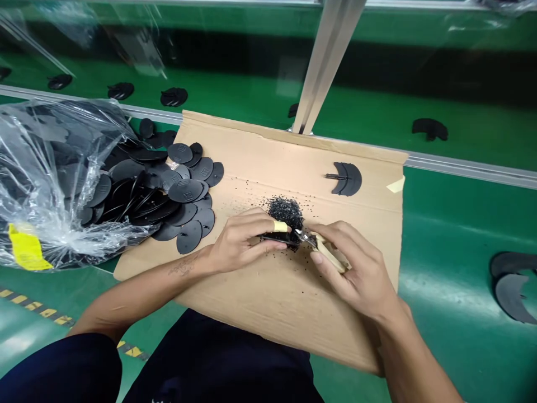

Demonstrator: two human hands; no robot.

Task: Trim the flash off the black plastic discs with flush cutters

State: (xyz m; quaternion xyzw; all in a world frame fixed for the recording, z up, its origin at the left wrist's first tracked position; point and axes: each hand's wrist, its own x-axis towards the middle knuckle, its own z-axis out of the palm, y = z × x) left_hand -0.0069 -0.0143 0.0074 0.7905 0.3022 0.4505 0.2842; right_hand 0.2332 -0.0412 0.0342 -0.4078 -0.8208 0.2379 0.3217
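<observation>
Between the thumb and fingers of my left hand [245, 238] is a black plastic disc [272, 237], seen nearly edge-on and partly covered by the fingers. One of those fingers has pale tape wrapped round it. My right hand [356, 266] grips cutting pliers [331, 252] with pale wrapped handles. The metal jaws meet the disc's right edge; whether they are closed on it I cannot tell. Just beyond the hands lies a heap of small black clippings [286, 210], with loose bits scattered round it on the cardboard sheet [251, 308].
Many black oval discs [187, 191] spill from a clear plastic bag [62, 184] on the left. A crescent-shaped black piece [348, 179] lies on the cardboard at the back right. More curved black pieces [512, 288] rest at far right. An upright metal post [329, 61] stands behind.
</observation>
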